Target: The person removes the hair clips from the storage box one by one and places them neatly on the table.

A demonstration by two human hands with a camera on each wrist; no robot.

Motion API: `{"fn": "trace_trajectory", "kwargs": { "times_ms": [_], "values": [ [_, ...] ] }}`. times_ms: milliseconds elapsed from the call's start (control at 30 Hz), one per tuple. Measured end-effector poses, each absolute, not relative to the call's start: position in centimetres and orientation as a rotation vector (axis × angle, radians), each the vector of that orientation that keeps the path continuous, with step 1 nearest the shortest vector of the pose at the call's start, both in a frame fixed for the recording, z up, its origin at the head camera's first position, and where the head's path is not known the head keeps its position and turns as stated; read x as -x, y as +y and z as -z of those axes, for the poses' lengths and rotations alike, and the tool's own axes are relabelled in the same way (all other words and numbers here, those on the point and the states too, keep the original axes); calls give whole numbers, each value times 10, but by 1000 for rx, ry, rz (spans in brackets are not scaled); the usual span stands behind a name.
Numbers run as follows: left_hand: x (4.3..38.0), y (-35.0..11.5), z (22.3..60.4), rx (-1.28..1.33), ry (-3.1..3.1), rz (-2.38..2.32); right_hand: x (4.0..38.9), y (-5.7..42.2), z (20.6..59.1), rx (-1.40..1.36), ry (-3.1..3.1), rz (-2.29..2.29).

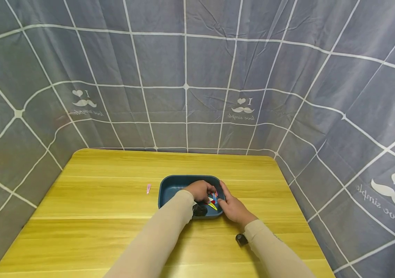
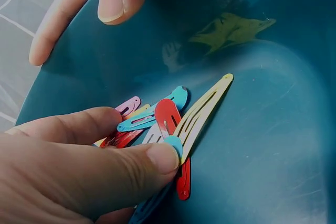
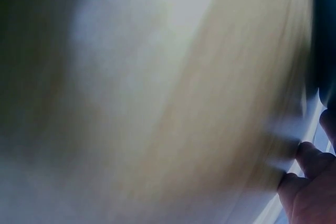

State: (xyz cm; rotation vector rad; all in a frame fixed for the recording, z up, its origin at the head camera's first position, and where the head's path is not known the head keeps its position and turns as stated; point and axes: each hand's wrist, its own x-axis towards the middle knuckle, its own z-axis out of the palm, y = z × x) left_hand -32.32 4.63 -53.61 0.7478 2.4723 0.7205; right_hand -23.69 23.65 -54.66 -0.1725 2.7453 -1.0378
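Observation:
Several colourful snap hair clips (image 2: 202, 116) lie bunched at one end of a dark teal plastic basin (image 1: 169, 191). My left hand (image 1: 200, 190) reaches down inside it. In the left wrist view that hand (image 2: 79, 174) pinches a blue hair clip (image 2: 173, 141) between thumb and fingers, amid red, yellow, pink and white ones. My right hand (image 1: 233, 206) grips the basin's right end, its thumb over the rim and its fingers along the outer wall. Only part of the right hand (image 3: 312, 187) shows in the blurred right wrist view.
A single pink hair clip (image 1: 149, 188) lies on the wooden table (image 1: 107, 231), left of the basin. Under the right forearm sits a small black object (image 1: 241, 239). Grey curtains (image 1: 162, 104) with white lines hang behind and beside the table.

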Motion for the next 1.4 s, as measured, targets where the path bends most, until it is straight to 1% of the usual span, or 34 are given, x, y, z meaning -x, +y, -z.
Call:
{"fn": "trace_trajectory", "kwargs": {
  "times_ms": [433,1233,1400],
  "values": [
    [324,46,539,-705,2512,-761,239,236,547,177,2745,1019],
    [321,49,540,-761,2507,-789,242,236,552,181,2754,1001],
    [320,47,537,-724,2481,-841,242,236,550,197,2749,1010]
  ]
}}
